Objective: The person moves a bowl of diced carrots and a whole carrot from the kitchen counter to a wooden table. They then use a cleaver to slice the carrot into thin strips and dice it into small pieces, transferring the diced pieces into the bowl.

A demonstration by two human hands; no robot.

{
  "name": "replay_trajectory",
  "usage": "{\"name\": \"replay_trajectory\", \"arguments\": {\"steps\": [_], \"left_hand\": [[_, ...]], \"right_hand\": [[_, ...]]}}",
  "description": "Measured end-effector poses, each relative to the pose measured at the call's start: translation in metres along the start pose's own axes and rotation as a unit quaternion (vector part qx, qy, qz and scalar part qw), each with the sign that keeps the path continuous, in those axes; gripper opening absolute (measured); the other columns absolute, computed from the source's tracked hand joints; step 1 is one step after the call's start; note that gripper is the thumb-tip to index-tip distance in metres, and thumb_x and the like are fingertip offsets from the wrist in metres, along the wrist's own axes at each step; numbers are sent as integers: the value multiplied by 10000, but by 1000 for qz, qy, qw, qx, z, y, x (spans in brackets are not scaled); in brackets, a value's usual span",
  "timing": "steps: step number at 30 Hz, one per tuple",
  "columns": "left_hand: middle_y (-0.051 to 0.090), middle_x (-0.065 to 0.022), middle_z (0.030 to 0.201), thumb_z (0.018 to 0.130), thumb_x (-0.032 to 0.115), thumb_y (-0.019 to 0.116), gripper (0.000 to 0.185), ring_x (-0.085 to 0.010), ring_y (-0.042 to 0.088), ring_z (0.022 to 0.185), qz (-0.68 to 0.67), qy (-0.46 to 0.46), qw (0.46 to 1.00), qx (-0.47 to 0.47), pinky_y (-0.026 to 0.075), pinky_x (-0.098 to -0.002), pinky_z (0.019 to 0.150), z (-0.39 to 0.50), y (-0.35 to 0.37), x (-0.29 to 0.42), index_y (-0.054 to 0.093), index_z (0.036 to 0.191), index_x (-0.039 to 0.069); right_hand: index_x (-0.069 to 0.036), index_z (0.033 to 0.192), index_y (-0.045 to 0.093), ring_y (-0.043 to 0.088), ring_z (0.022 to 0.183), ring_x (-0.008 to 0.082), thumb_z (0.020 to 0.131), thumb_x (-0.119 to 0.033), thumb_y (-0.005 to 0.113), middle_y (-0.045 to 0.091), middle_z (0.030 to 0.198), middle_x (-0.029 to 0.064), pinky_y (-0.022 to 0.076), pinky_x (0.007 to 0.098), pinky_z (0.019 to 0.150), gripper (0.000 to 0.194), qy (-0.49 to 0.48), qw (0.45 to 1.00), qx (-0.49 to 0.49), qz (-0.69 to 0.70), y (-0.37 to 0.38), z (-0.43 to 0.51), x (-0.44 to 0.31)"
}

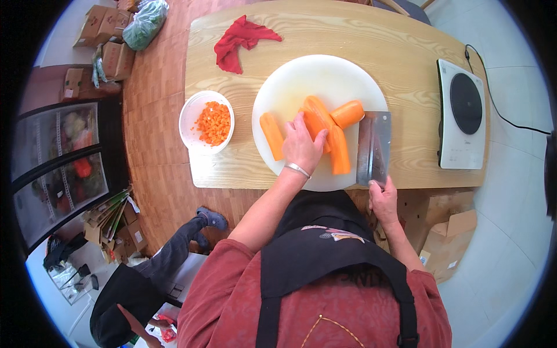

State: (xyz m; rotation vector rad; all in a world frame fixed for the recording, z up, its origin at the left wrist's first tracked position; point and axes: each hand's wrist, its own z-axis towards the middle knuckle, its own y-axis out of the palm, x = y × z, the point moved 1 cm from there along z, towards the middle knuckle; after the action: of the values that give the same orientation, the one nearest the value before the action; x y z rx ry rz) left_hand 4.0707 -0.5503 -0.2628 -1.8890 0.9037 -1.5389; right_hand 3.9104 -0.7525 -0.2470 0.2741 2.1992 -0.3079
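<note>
On a round white cutting board lie several large pieces of peeled carrot. My left hand rests over a carrot piece near the middle, fingers and thumb spread around it. To its left is another carrot piece; a stubby one and a long one lie to its right. My right hand grips the handle of a cleaver, whose wide blade is over the board's right edge. Diced carrot fills part of a white plastic tub on the left.
A crumpled red cloth lies at the table's far left. An induction cooker with a cord stands at the right. Another person is at the lower left; cardboard boxes stand below the table at right.
</note>
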Motion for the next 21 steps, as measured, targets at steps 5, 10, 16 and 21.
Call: {"name": "replay_trajectory", "arguments": {"steps": [5, 10, 16, 21], "left_hand": [[552, -207, 1148, 847, 193, 688, 649, -414, 661, 903, 4, -8, 1000, -19, 565, -466, 784, 4, -3, 11, 430, 1421, 38], [571, -192, 1098, 829, 99, 622, 577, -401, 670, 920, -10, 33, 999, 21, 555, -485, 742, 7, 5, -12, 483, 1387, 51], [555, -131, 940, 803, 55, 640, 435, -317, 622, 822, 19, 49, 982, 180, 517, -465, 694, -8, -60, -46, 641, 1239, 60], [551, -119, 917, 801, 72, 682, 494, -287, 610, 783, 92, 15, 981, 170, 524, -428, 691, 0, -60, -62, 635, 1293, 83]], "right_hand": [[-26, 1159, 554, 469, 466, 55, 972, -77, 570, 558, 678, -7, 391, 243, 407, 195, -12, 1000, 11, -20, -5, 3, 6], [-23, 1146, 557, 476, 466, 64, 971, -81, 569, 562, 680, -1, 399, 258, 407, 184, -11, 1000, 6, 3, 2, 2, 0], [-25, 1162, 518, 443, 432, 60, 985, -62, 548, 512, 660, -16, 386, 237, 395, 184, -17, 999, 11, -26, -1, 3, 2], [-17, 1158, 558, 491, 457, 75, 963, -89, 574, 591, 708, 8, 409, 259, 404, 208, -14, 1000, 6, -19, -2, 4, 3]]}}
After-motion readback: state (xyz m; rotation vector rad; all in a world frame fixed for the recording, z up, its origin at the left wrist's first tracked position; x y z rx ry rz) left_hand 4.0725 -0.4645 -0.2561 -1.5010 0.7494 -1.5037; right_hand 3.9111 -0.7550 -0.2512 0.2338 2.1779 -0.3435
